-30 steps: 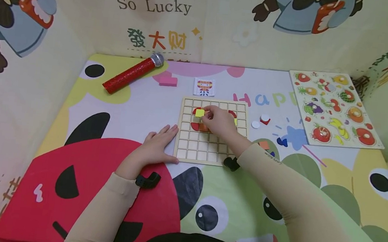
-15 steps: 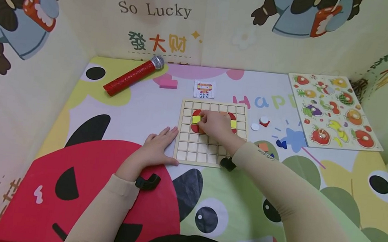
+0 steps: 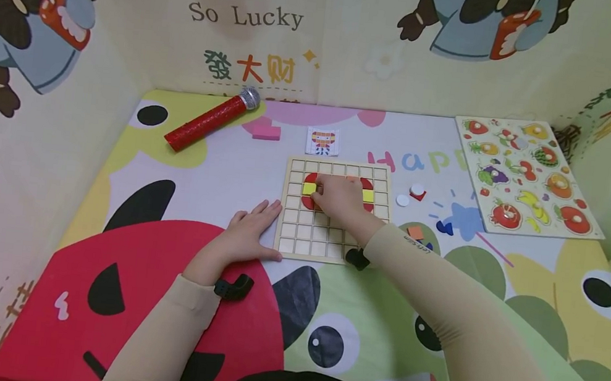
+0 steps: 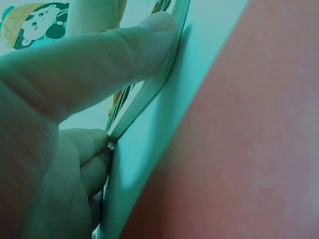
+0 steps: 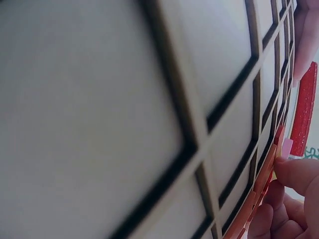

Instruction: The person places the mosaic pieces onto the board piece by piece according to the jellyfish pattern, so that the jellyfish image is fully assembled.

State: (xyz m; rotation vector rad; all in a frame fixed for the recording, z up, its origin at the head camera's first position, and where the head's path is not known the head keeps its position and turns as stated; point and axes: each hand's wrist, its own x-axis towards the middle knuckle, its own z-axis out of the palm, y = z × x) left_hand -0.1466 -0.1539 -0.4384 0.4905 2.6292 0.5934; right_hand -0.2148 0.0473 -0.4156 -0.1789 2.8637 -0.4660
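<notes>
A wooden grid board (image 3: 303, 232) lies on the table before me. Rounded red pieces (image 3: 306, 203) sit in its cells at both sides of a partly built shape, with orange tiles (image 5: 265, 170) showing in the right wrist view. My right hand (image 3: 342, 199) is over the upper rows, thumb and curled fingertips pinching at a yellow tile (image 3: 308, 189) that lies in the left column of the shape. Another yellow tile (image 3: 367, 196) sits at the right side. My left hand (image 3: 247, 232) lies spread at the board's left edge, its thumb near the lower corner.
Behind the board lies a small pattern card (image 3: 323, 142), with pink blocks (image 3: 267, 132) and a red microphone (image 3: 209, 123) to its left. White discs (image 3: 402, 199), blue pieces (image 3: 444, 227) and an orange piece (image 3: 415, 232) lie to the right, near a fruit puzzle board (image 3: 530, 177).
My right hand has lowered the yellow tile from above the board into a left cell between the red pieces, then stayed there. The left hand has kept its place.
</notes>
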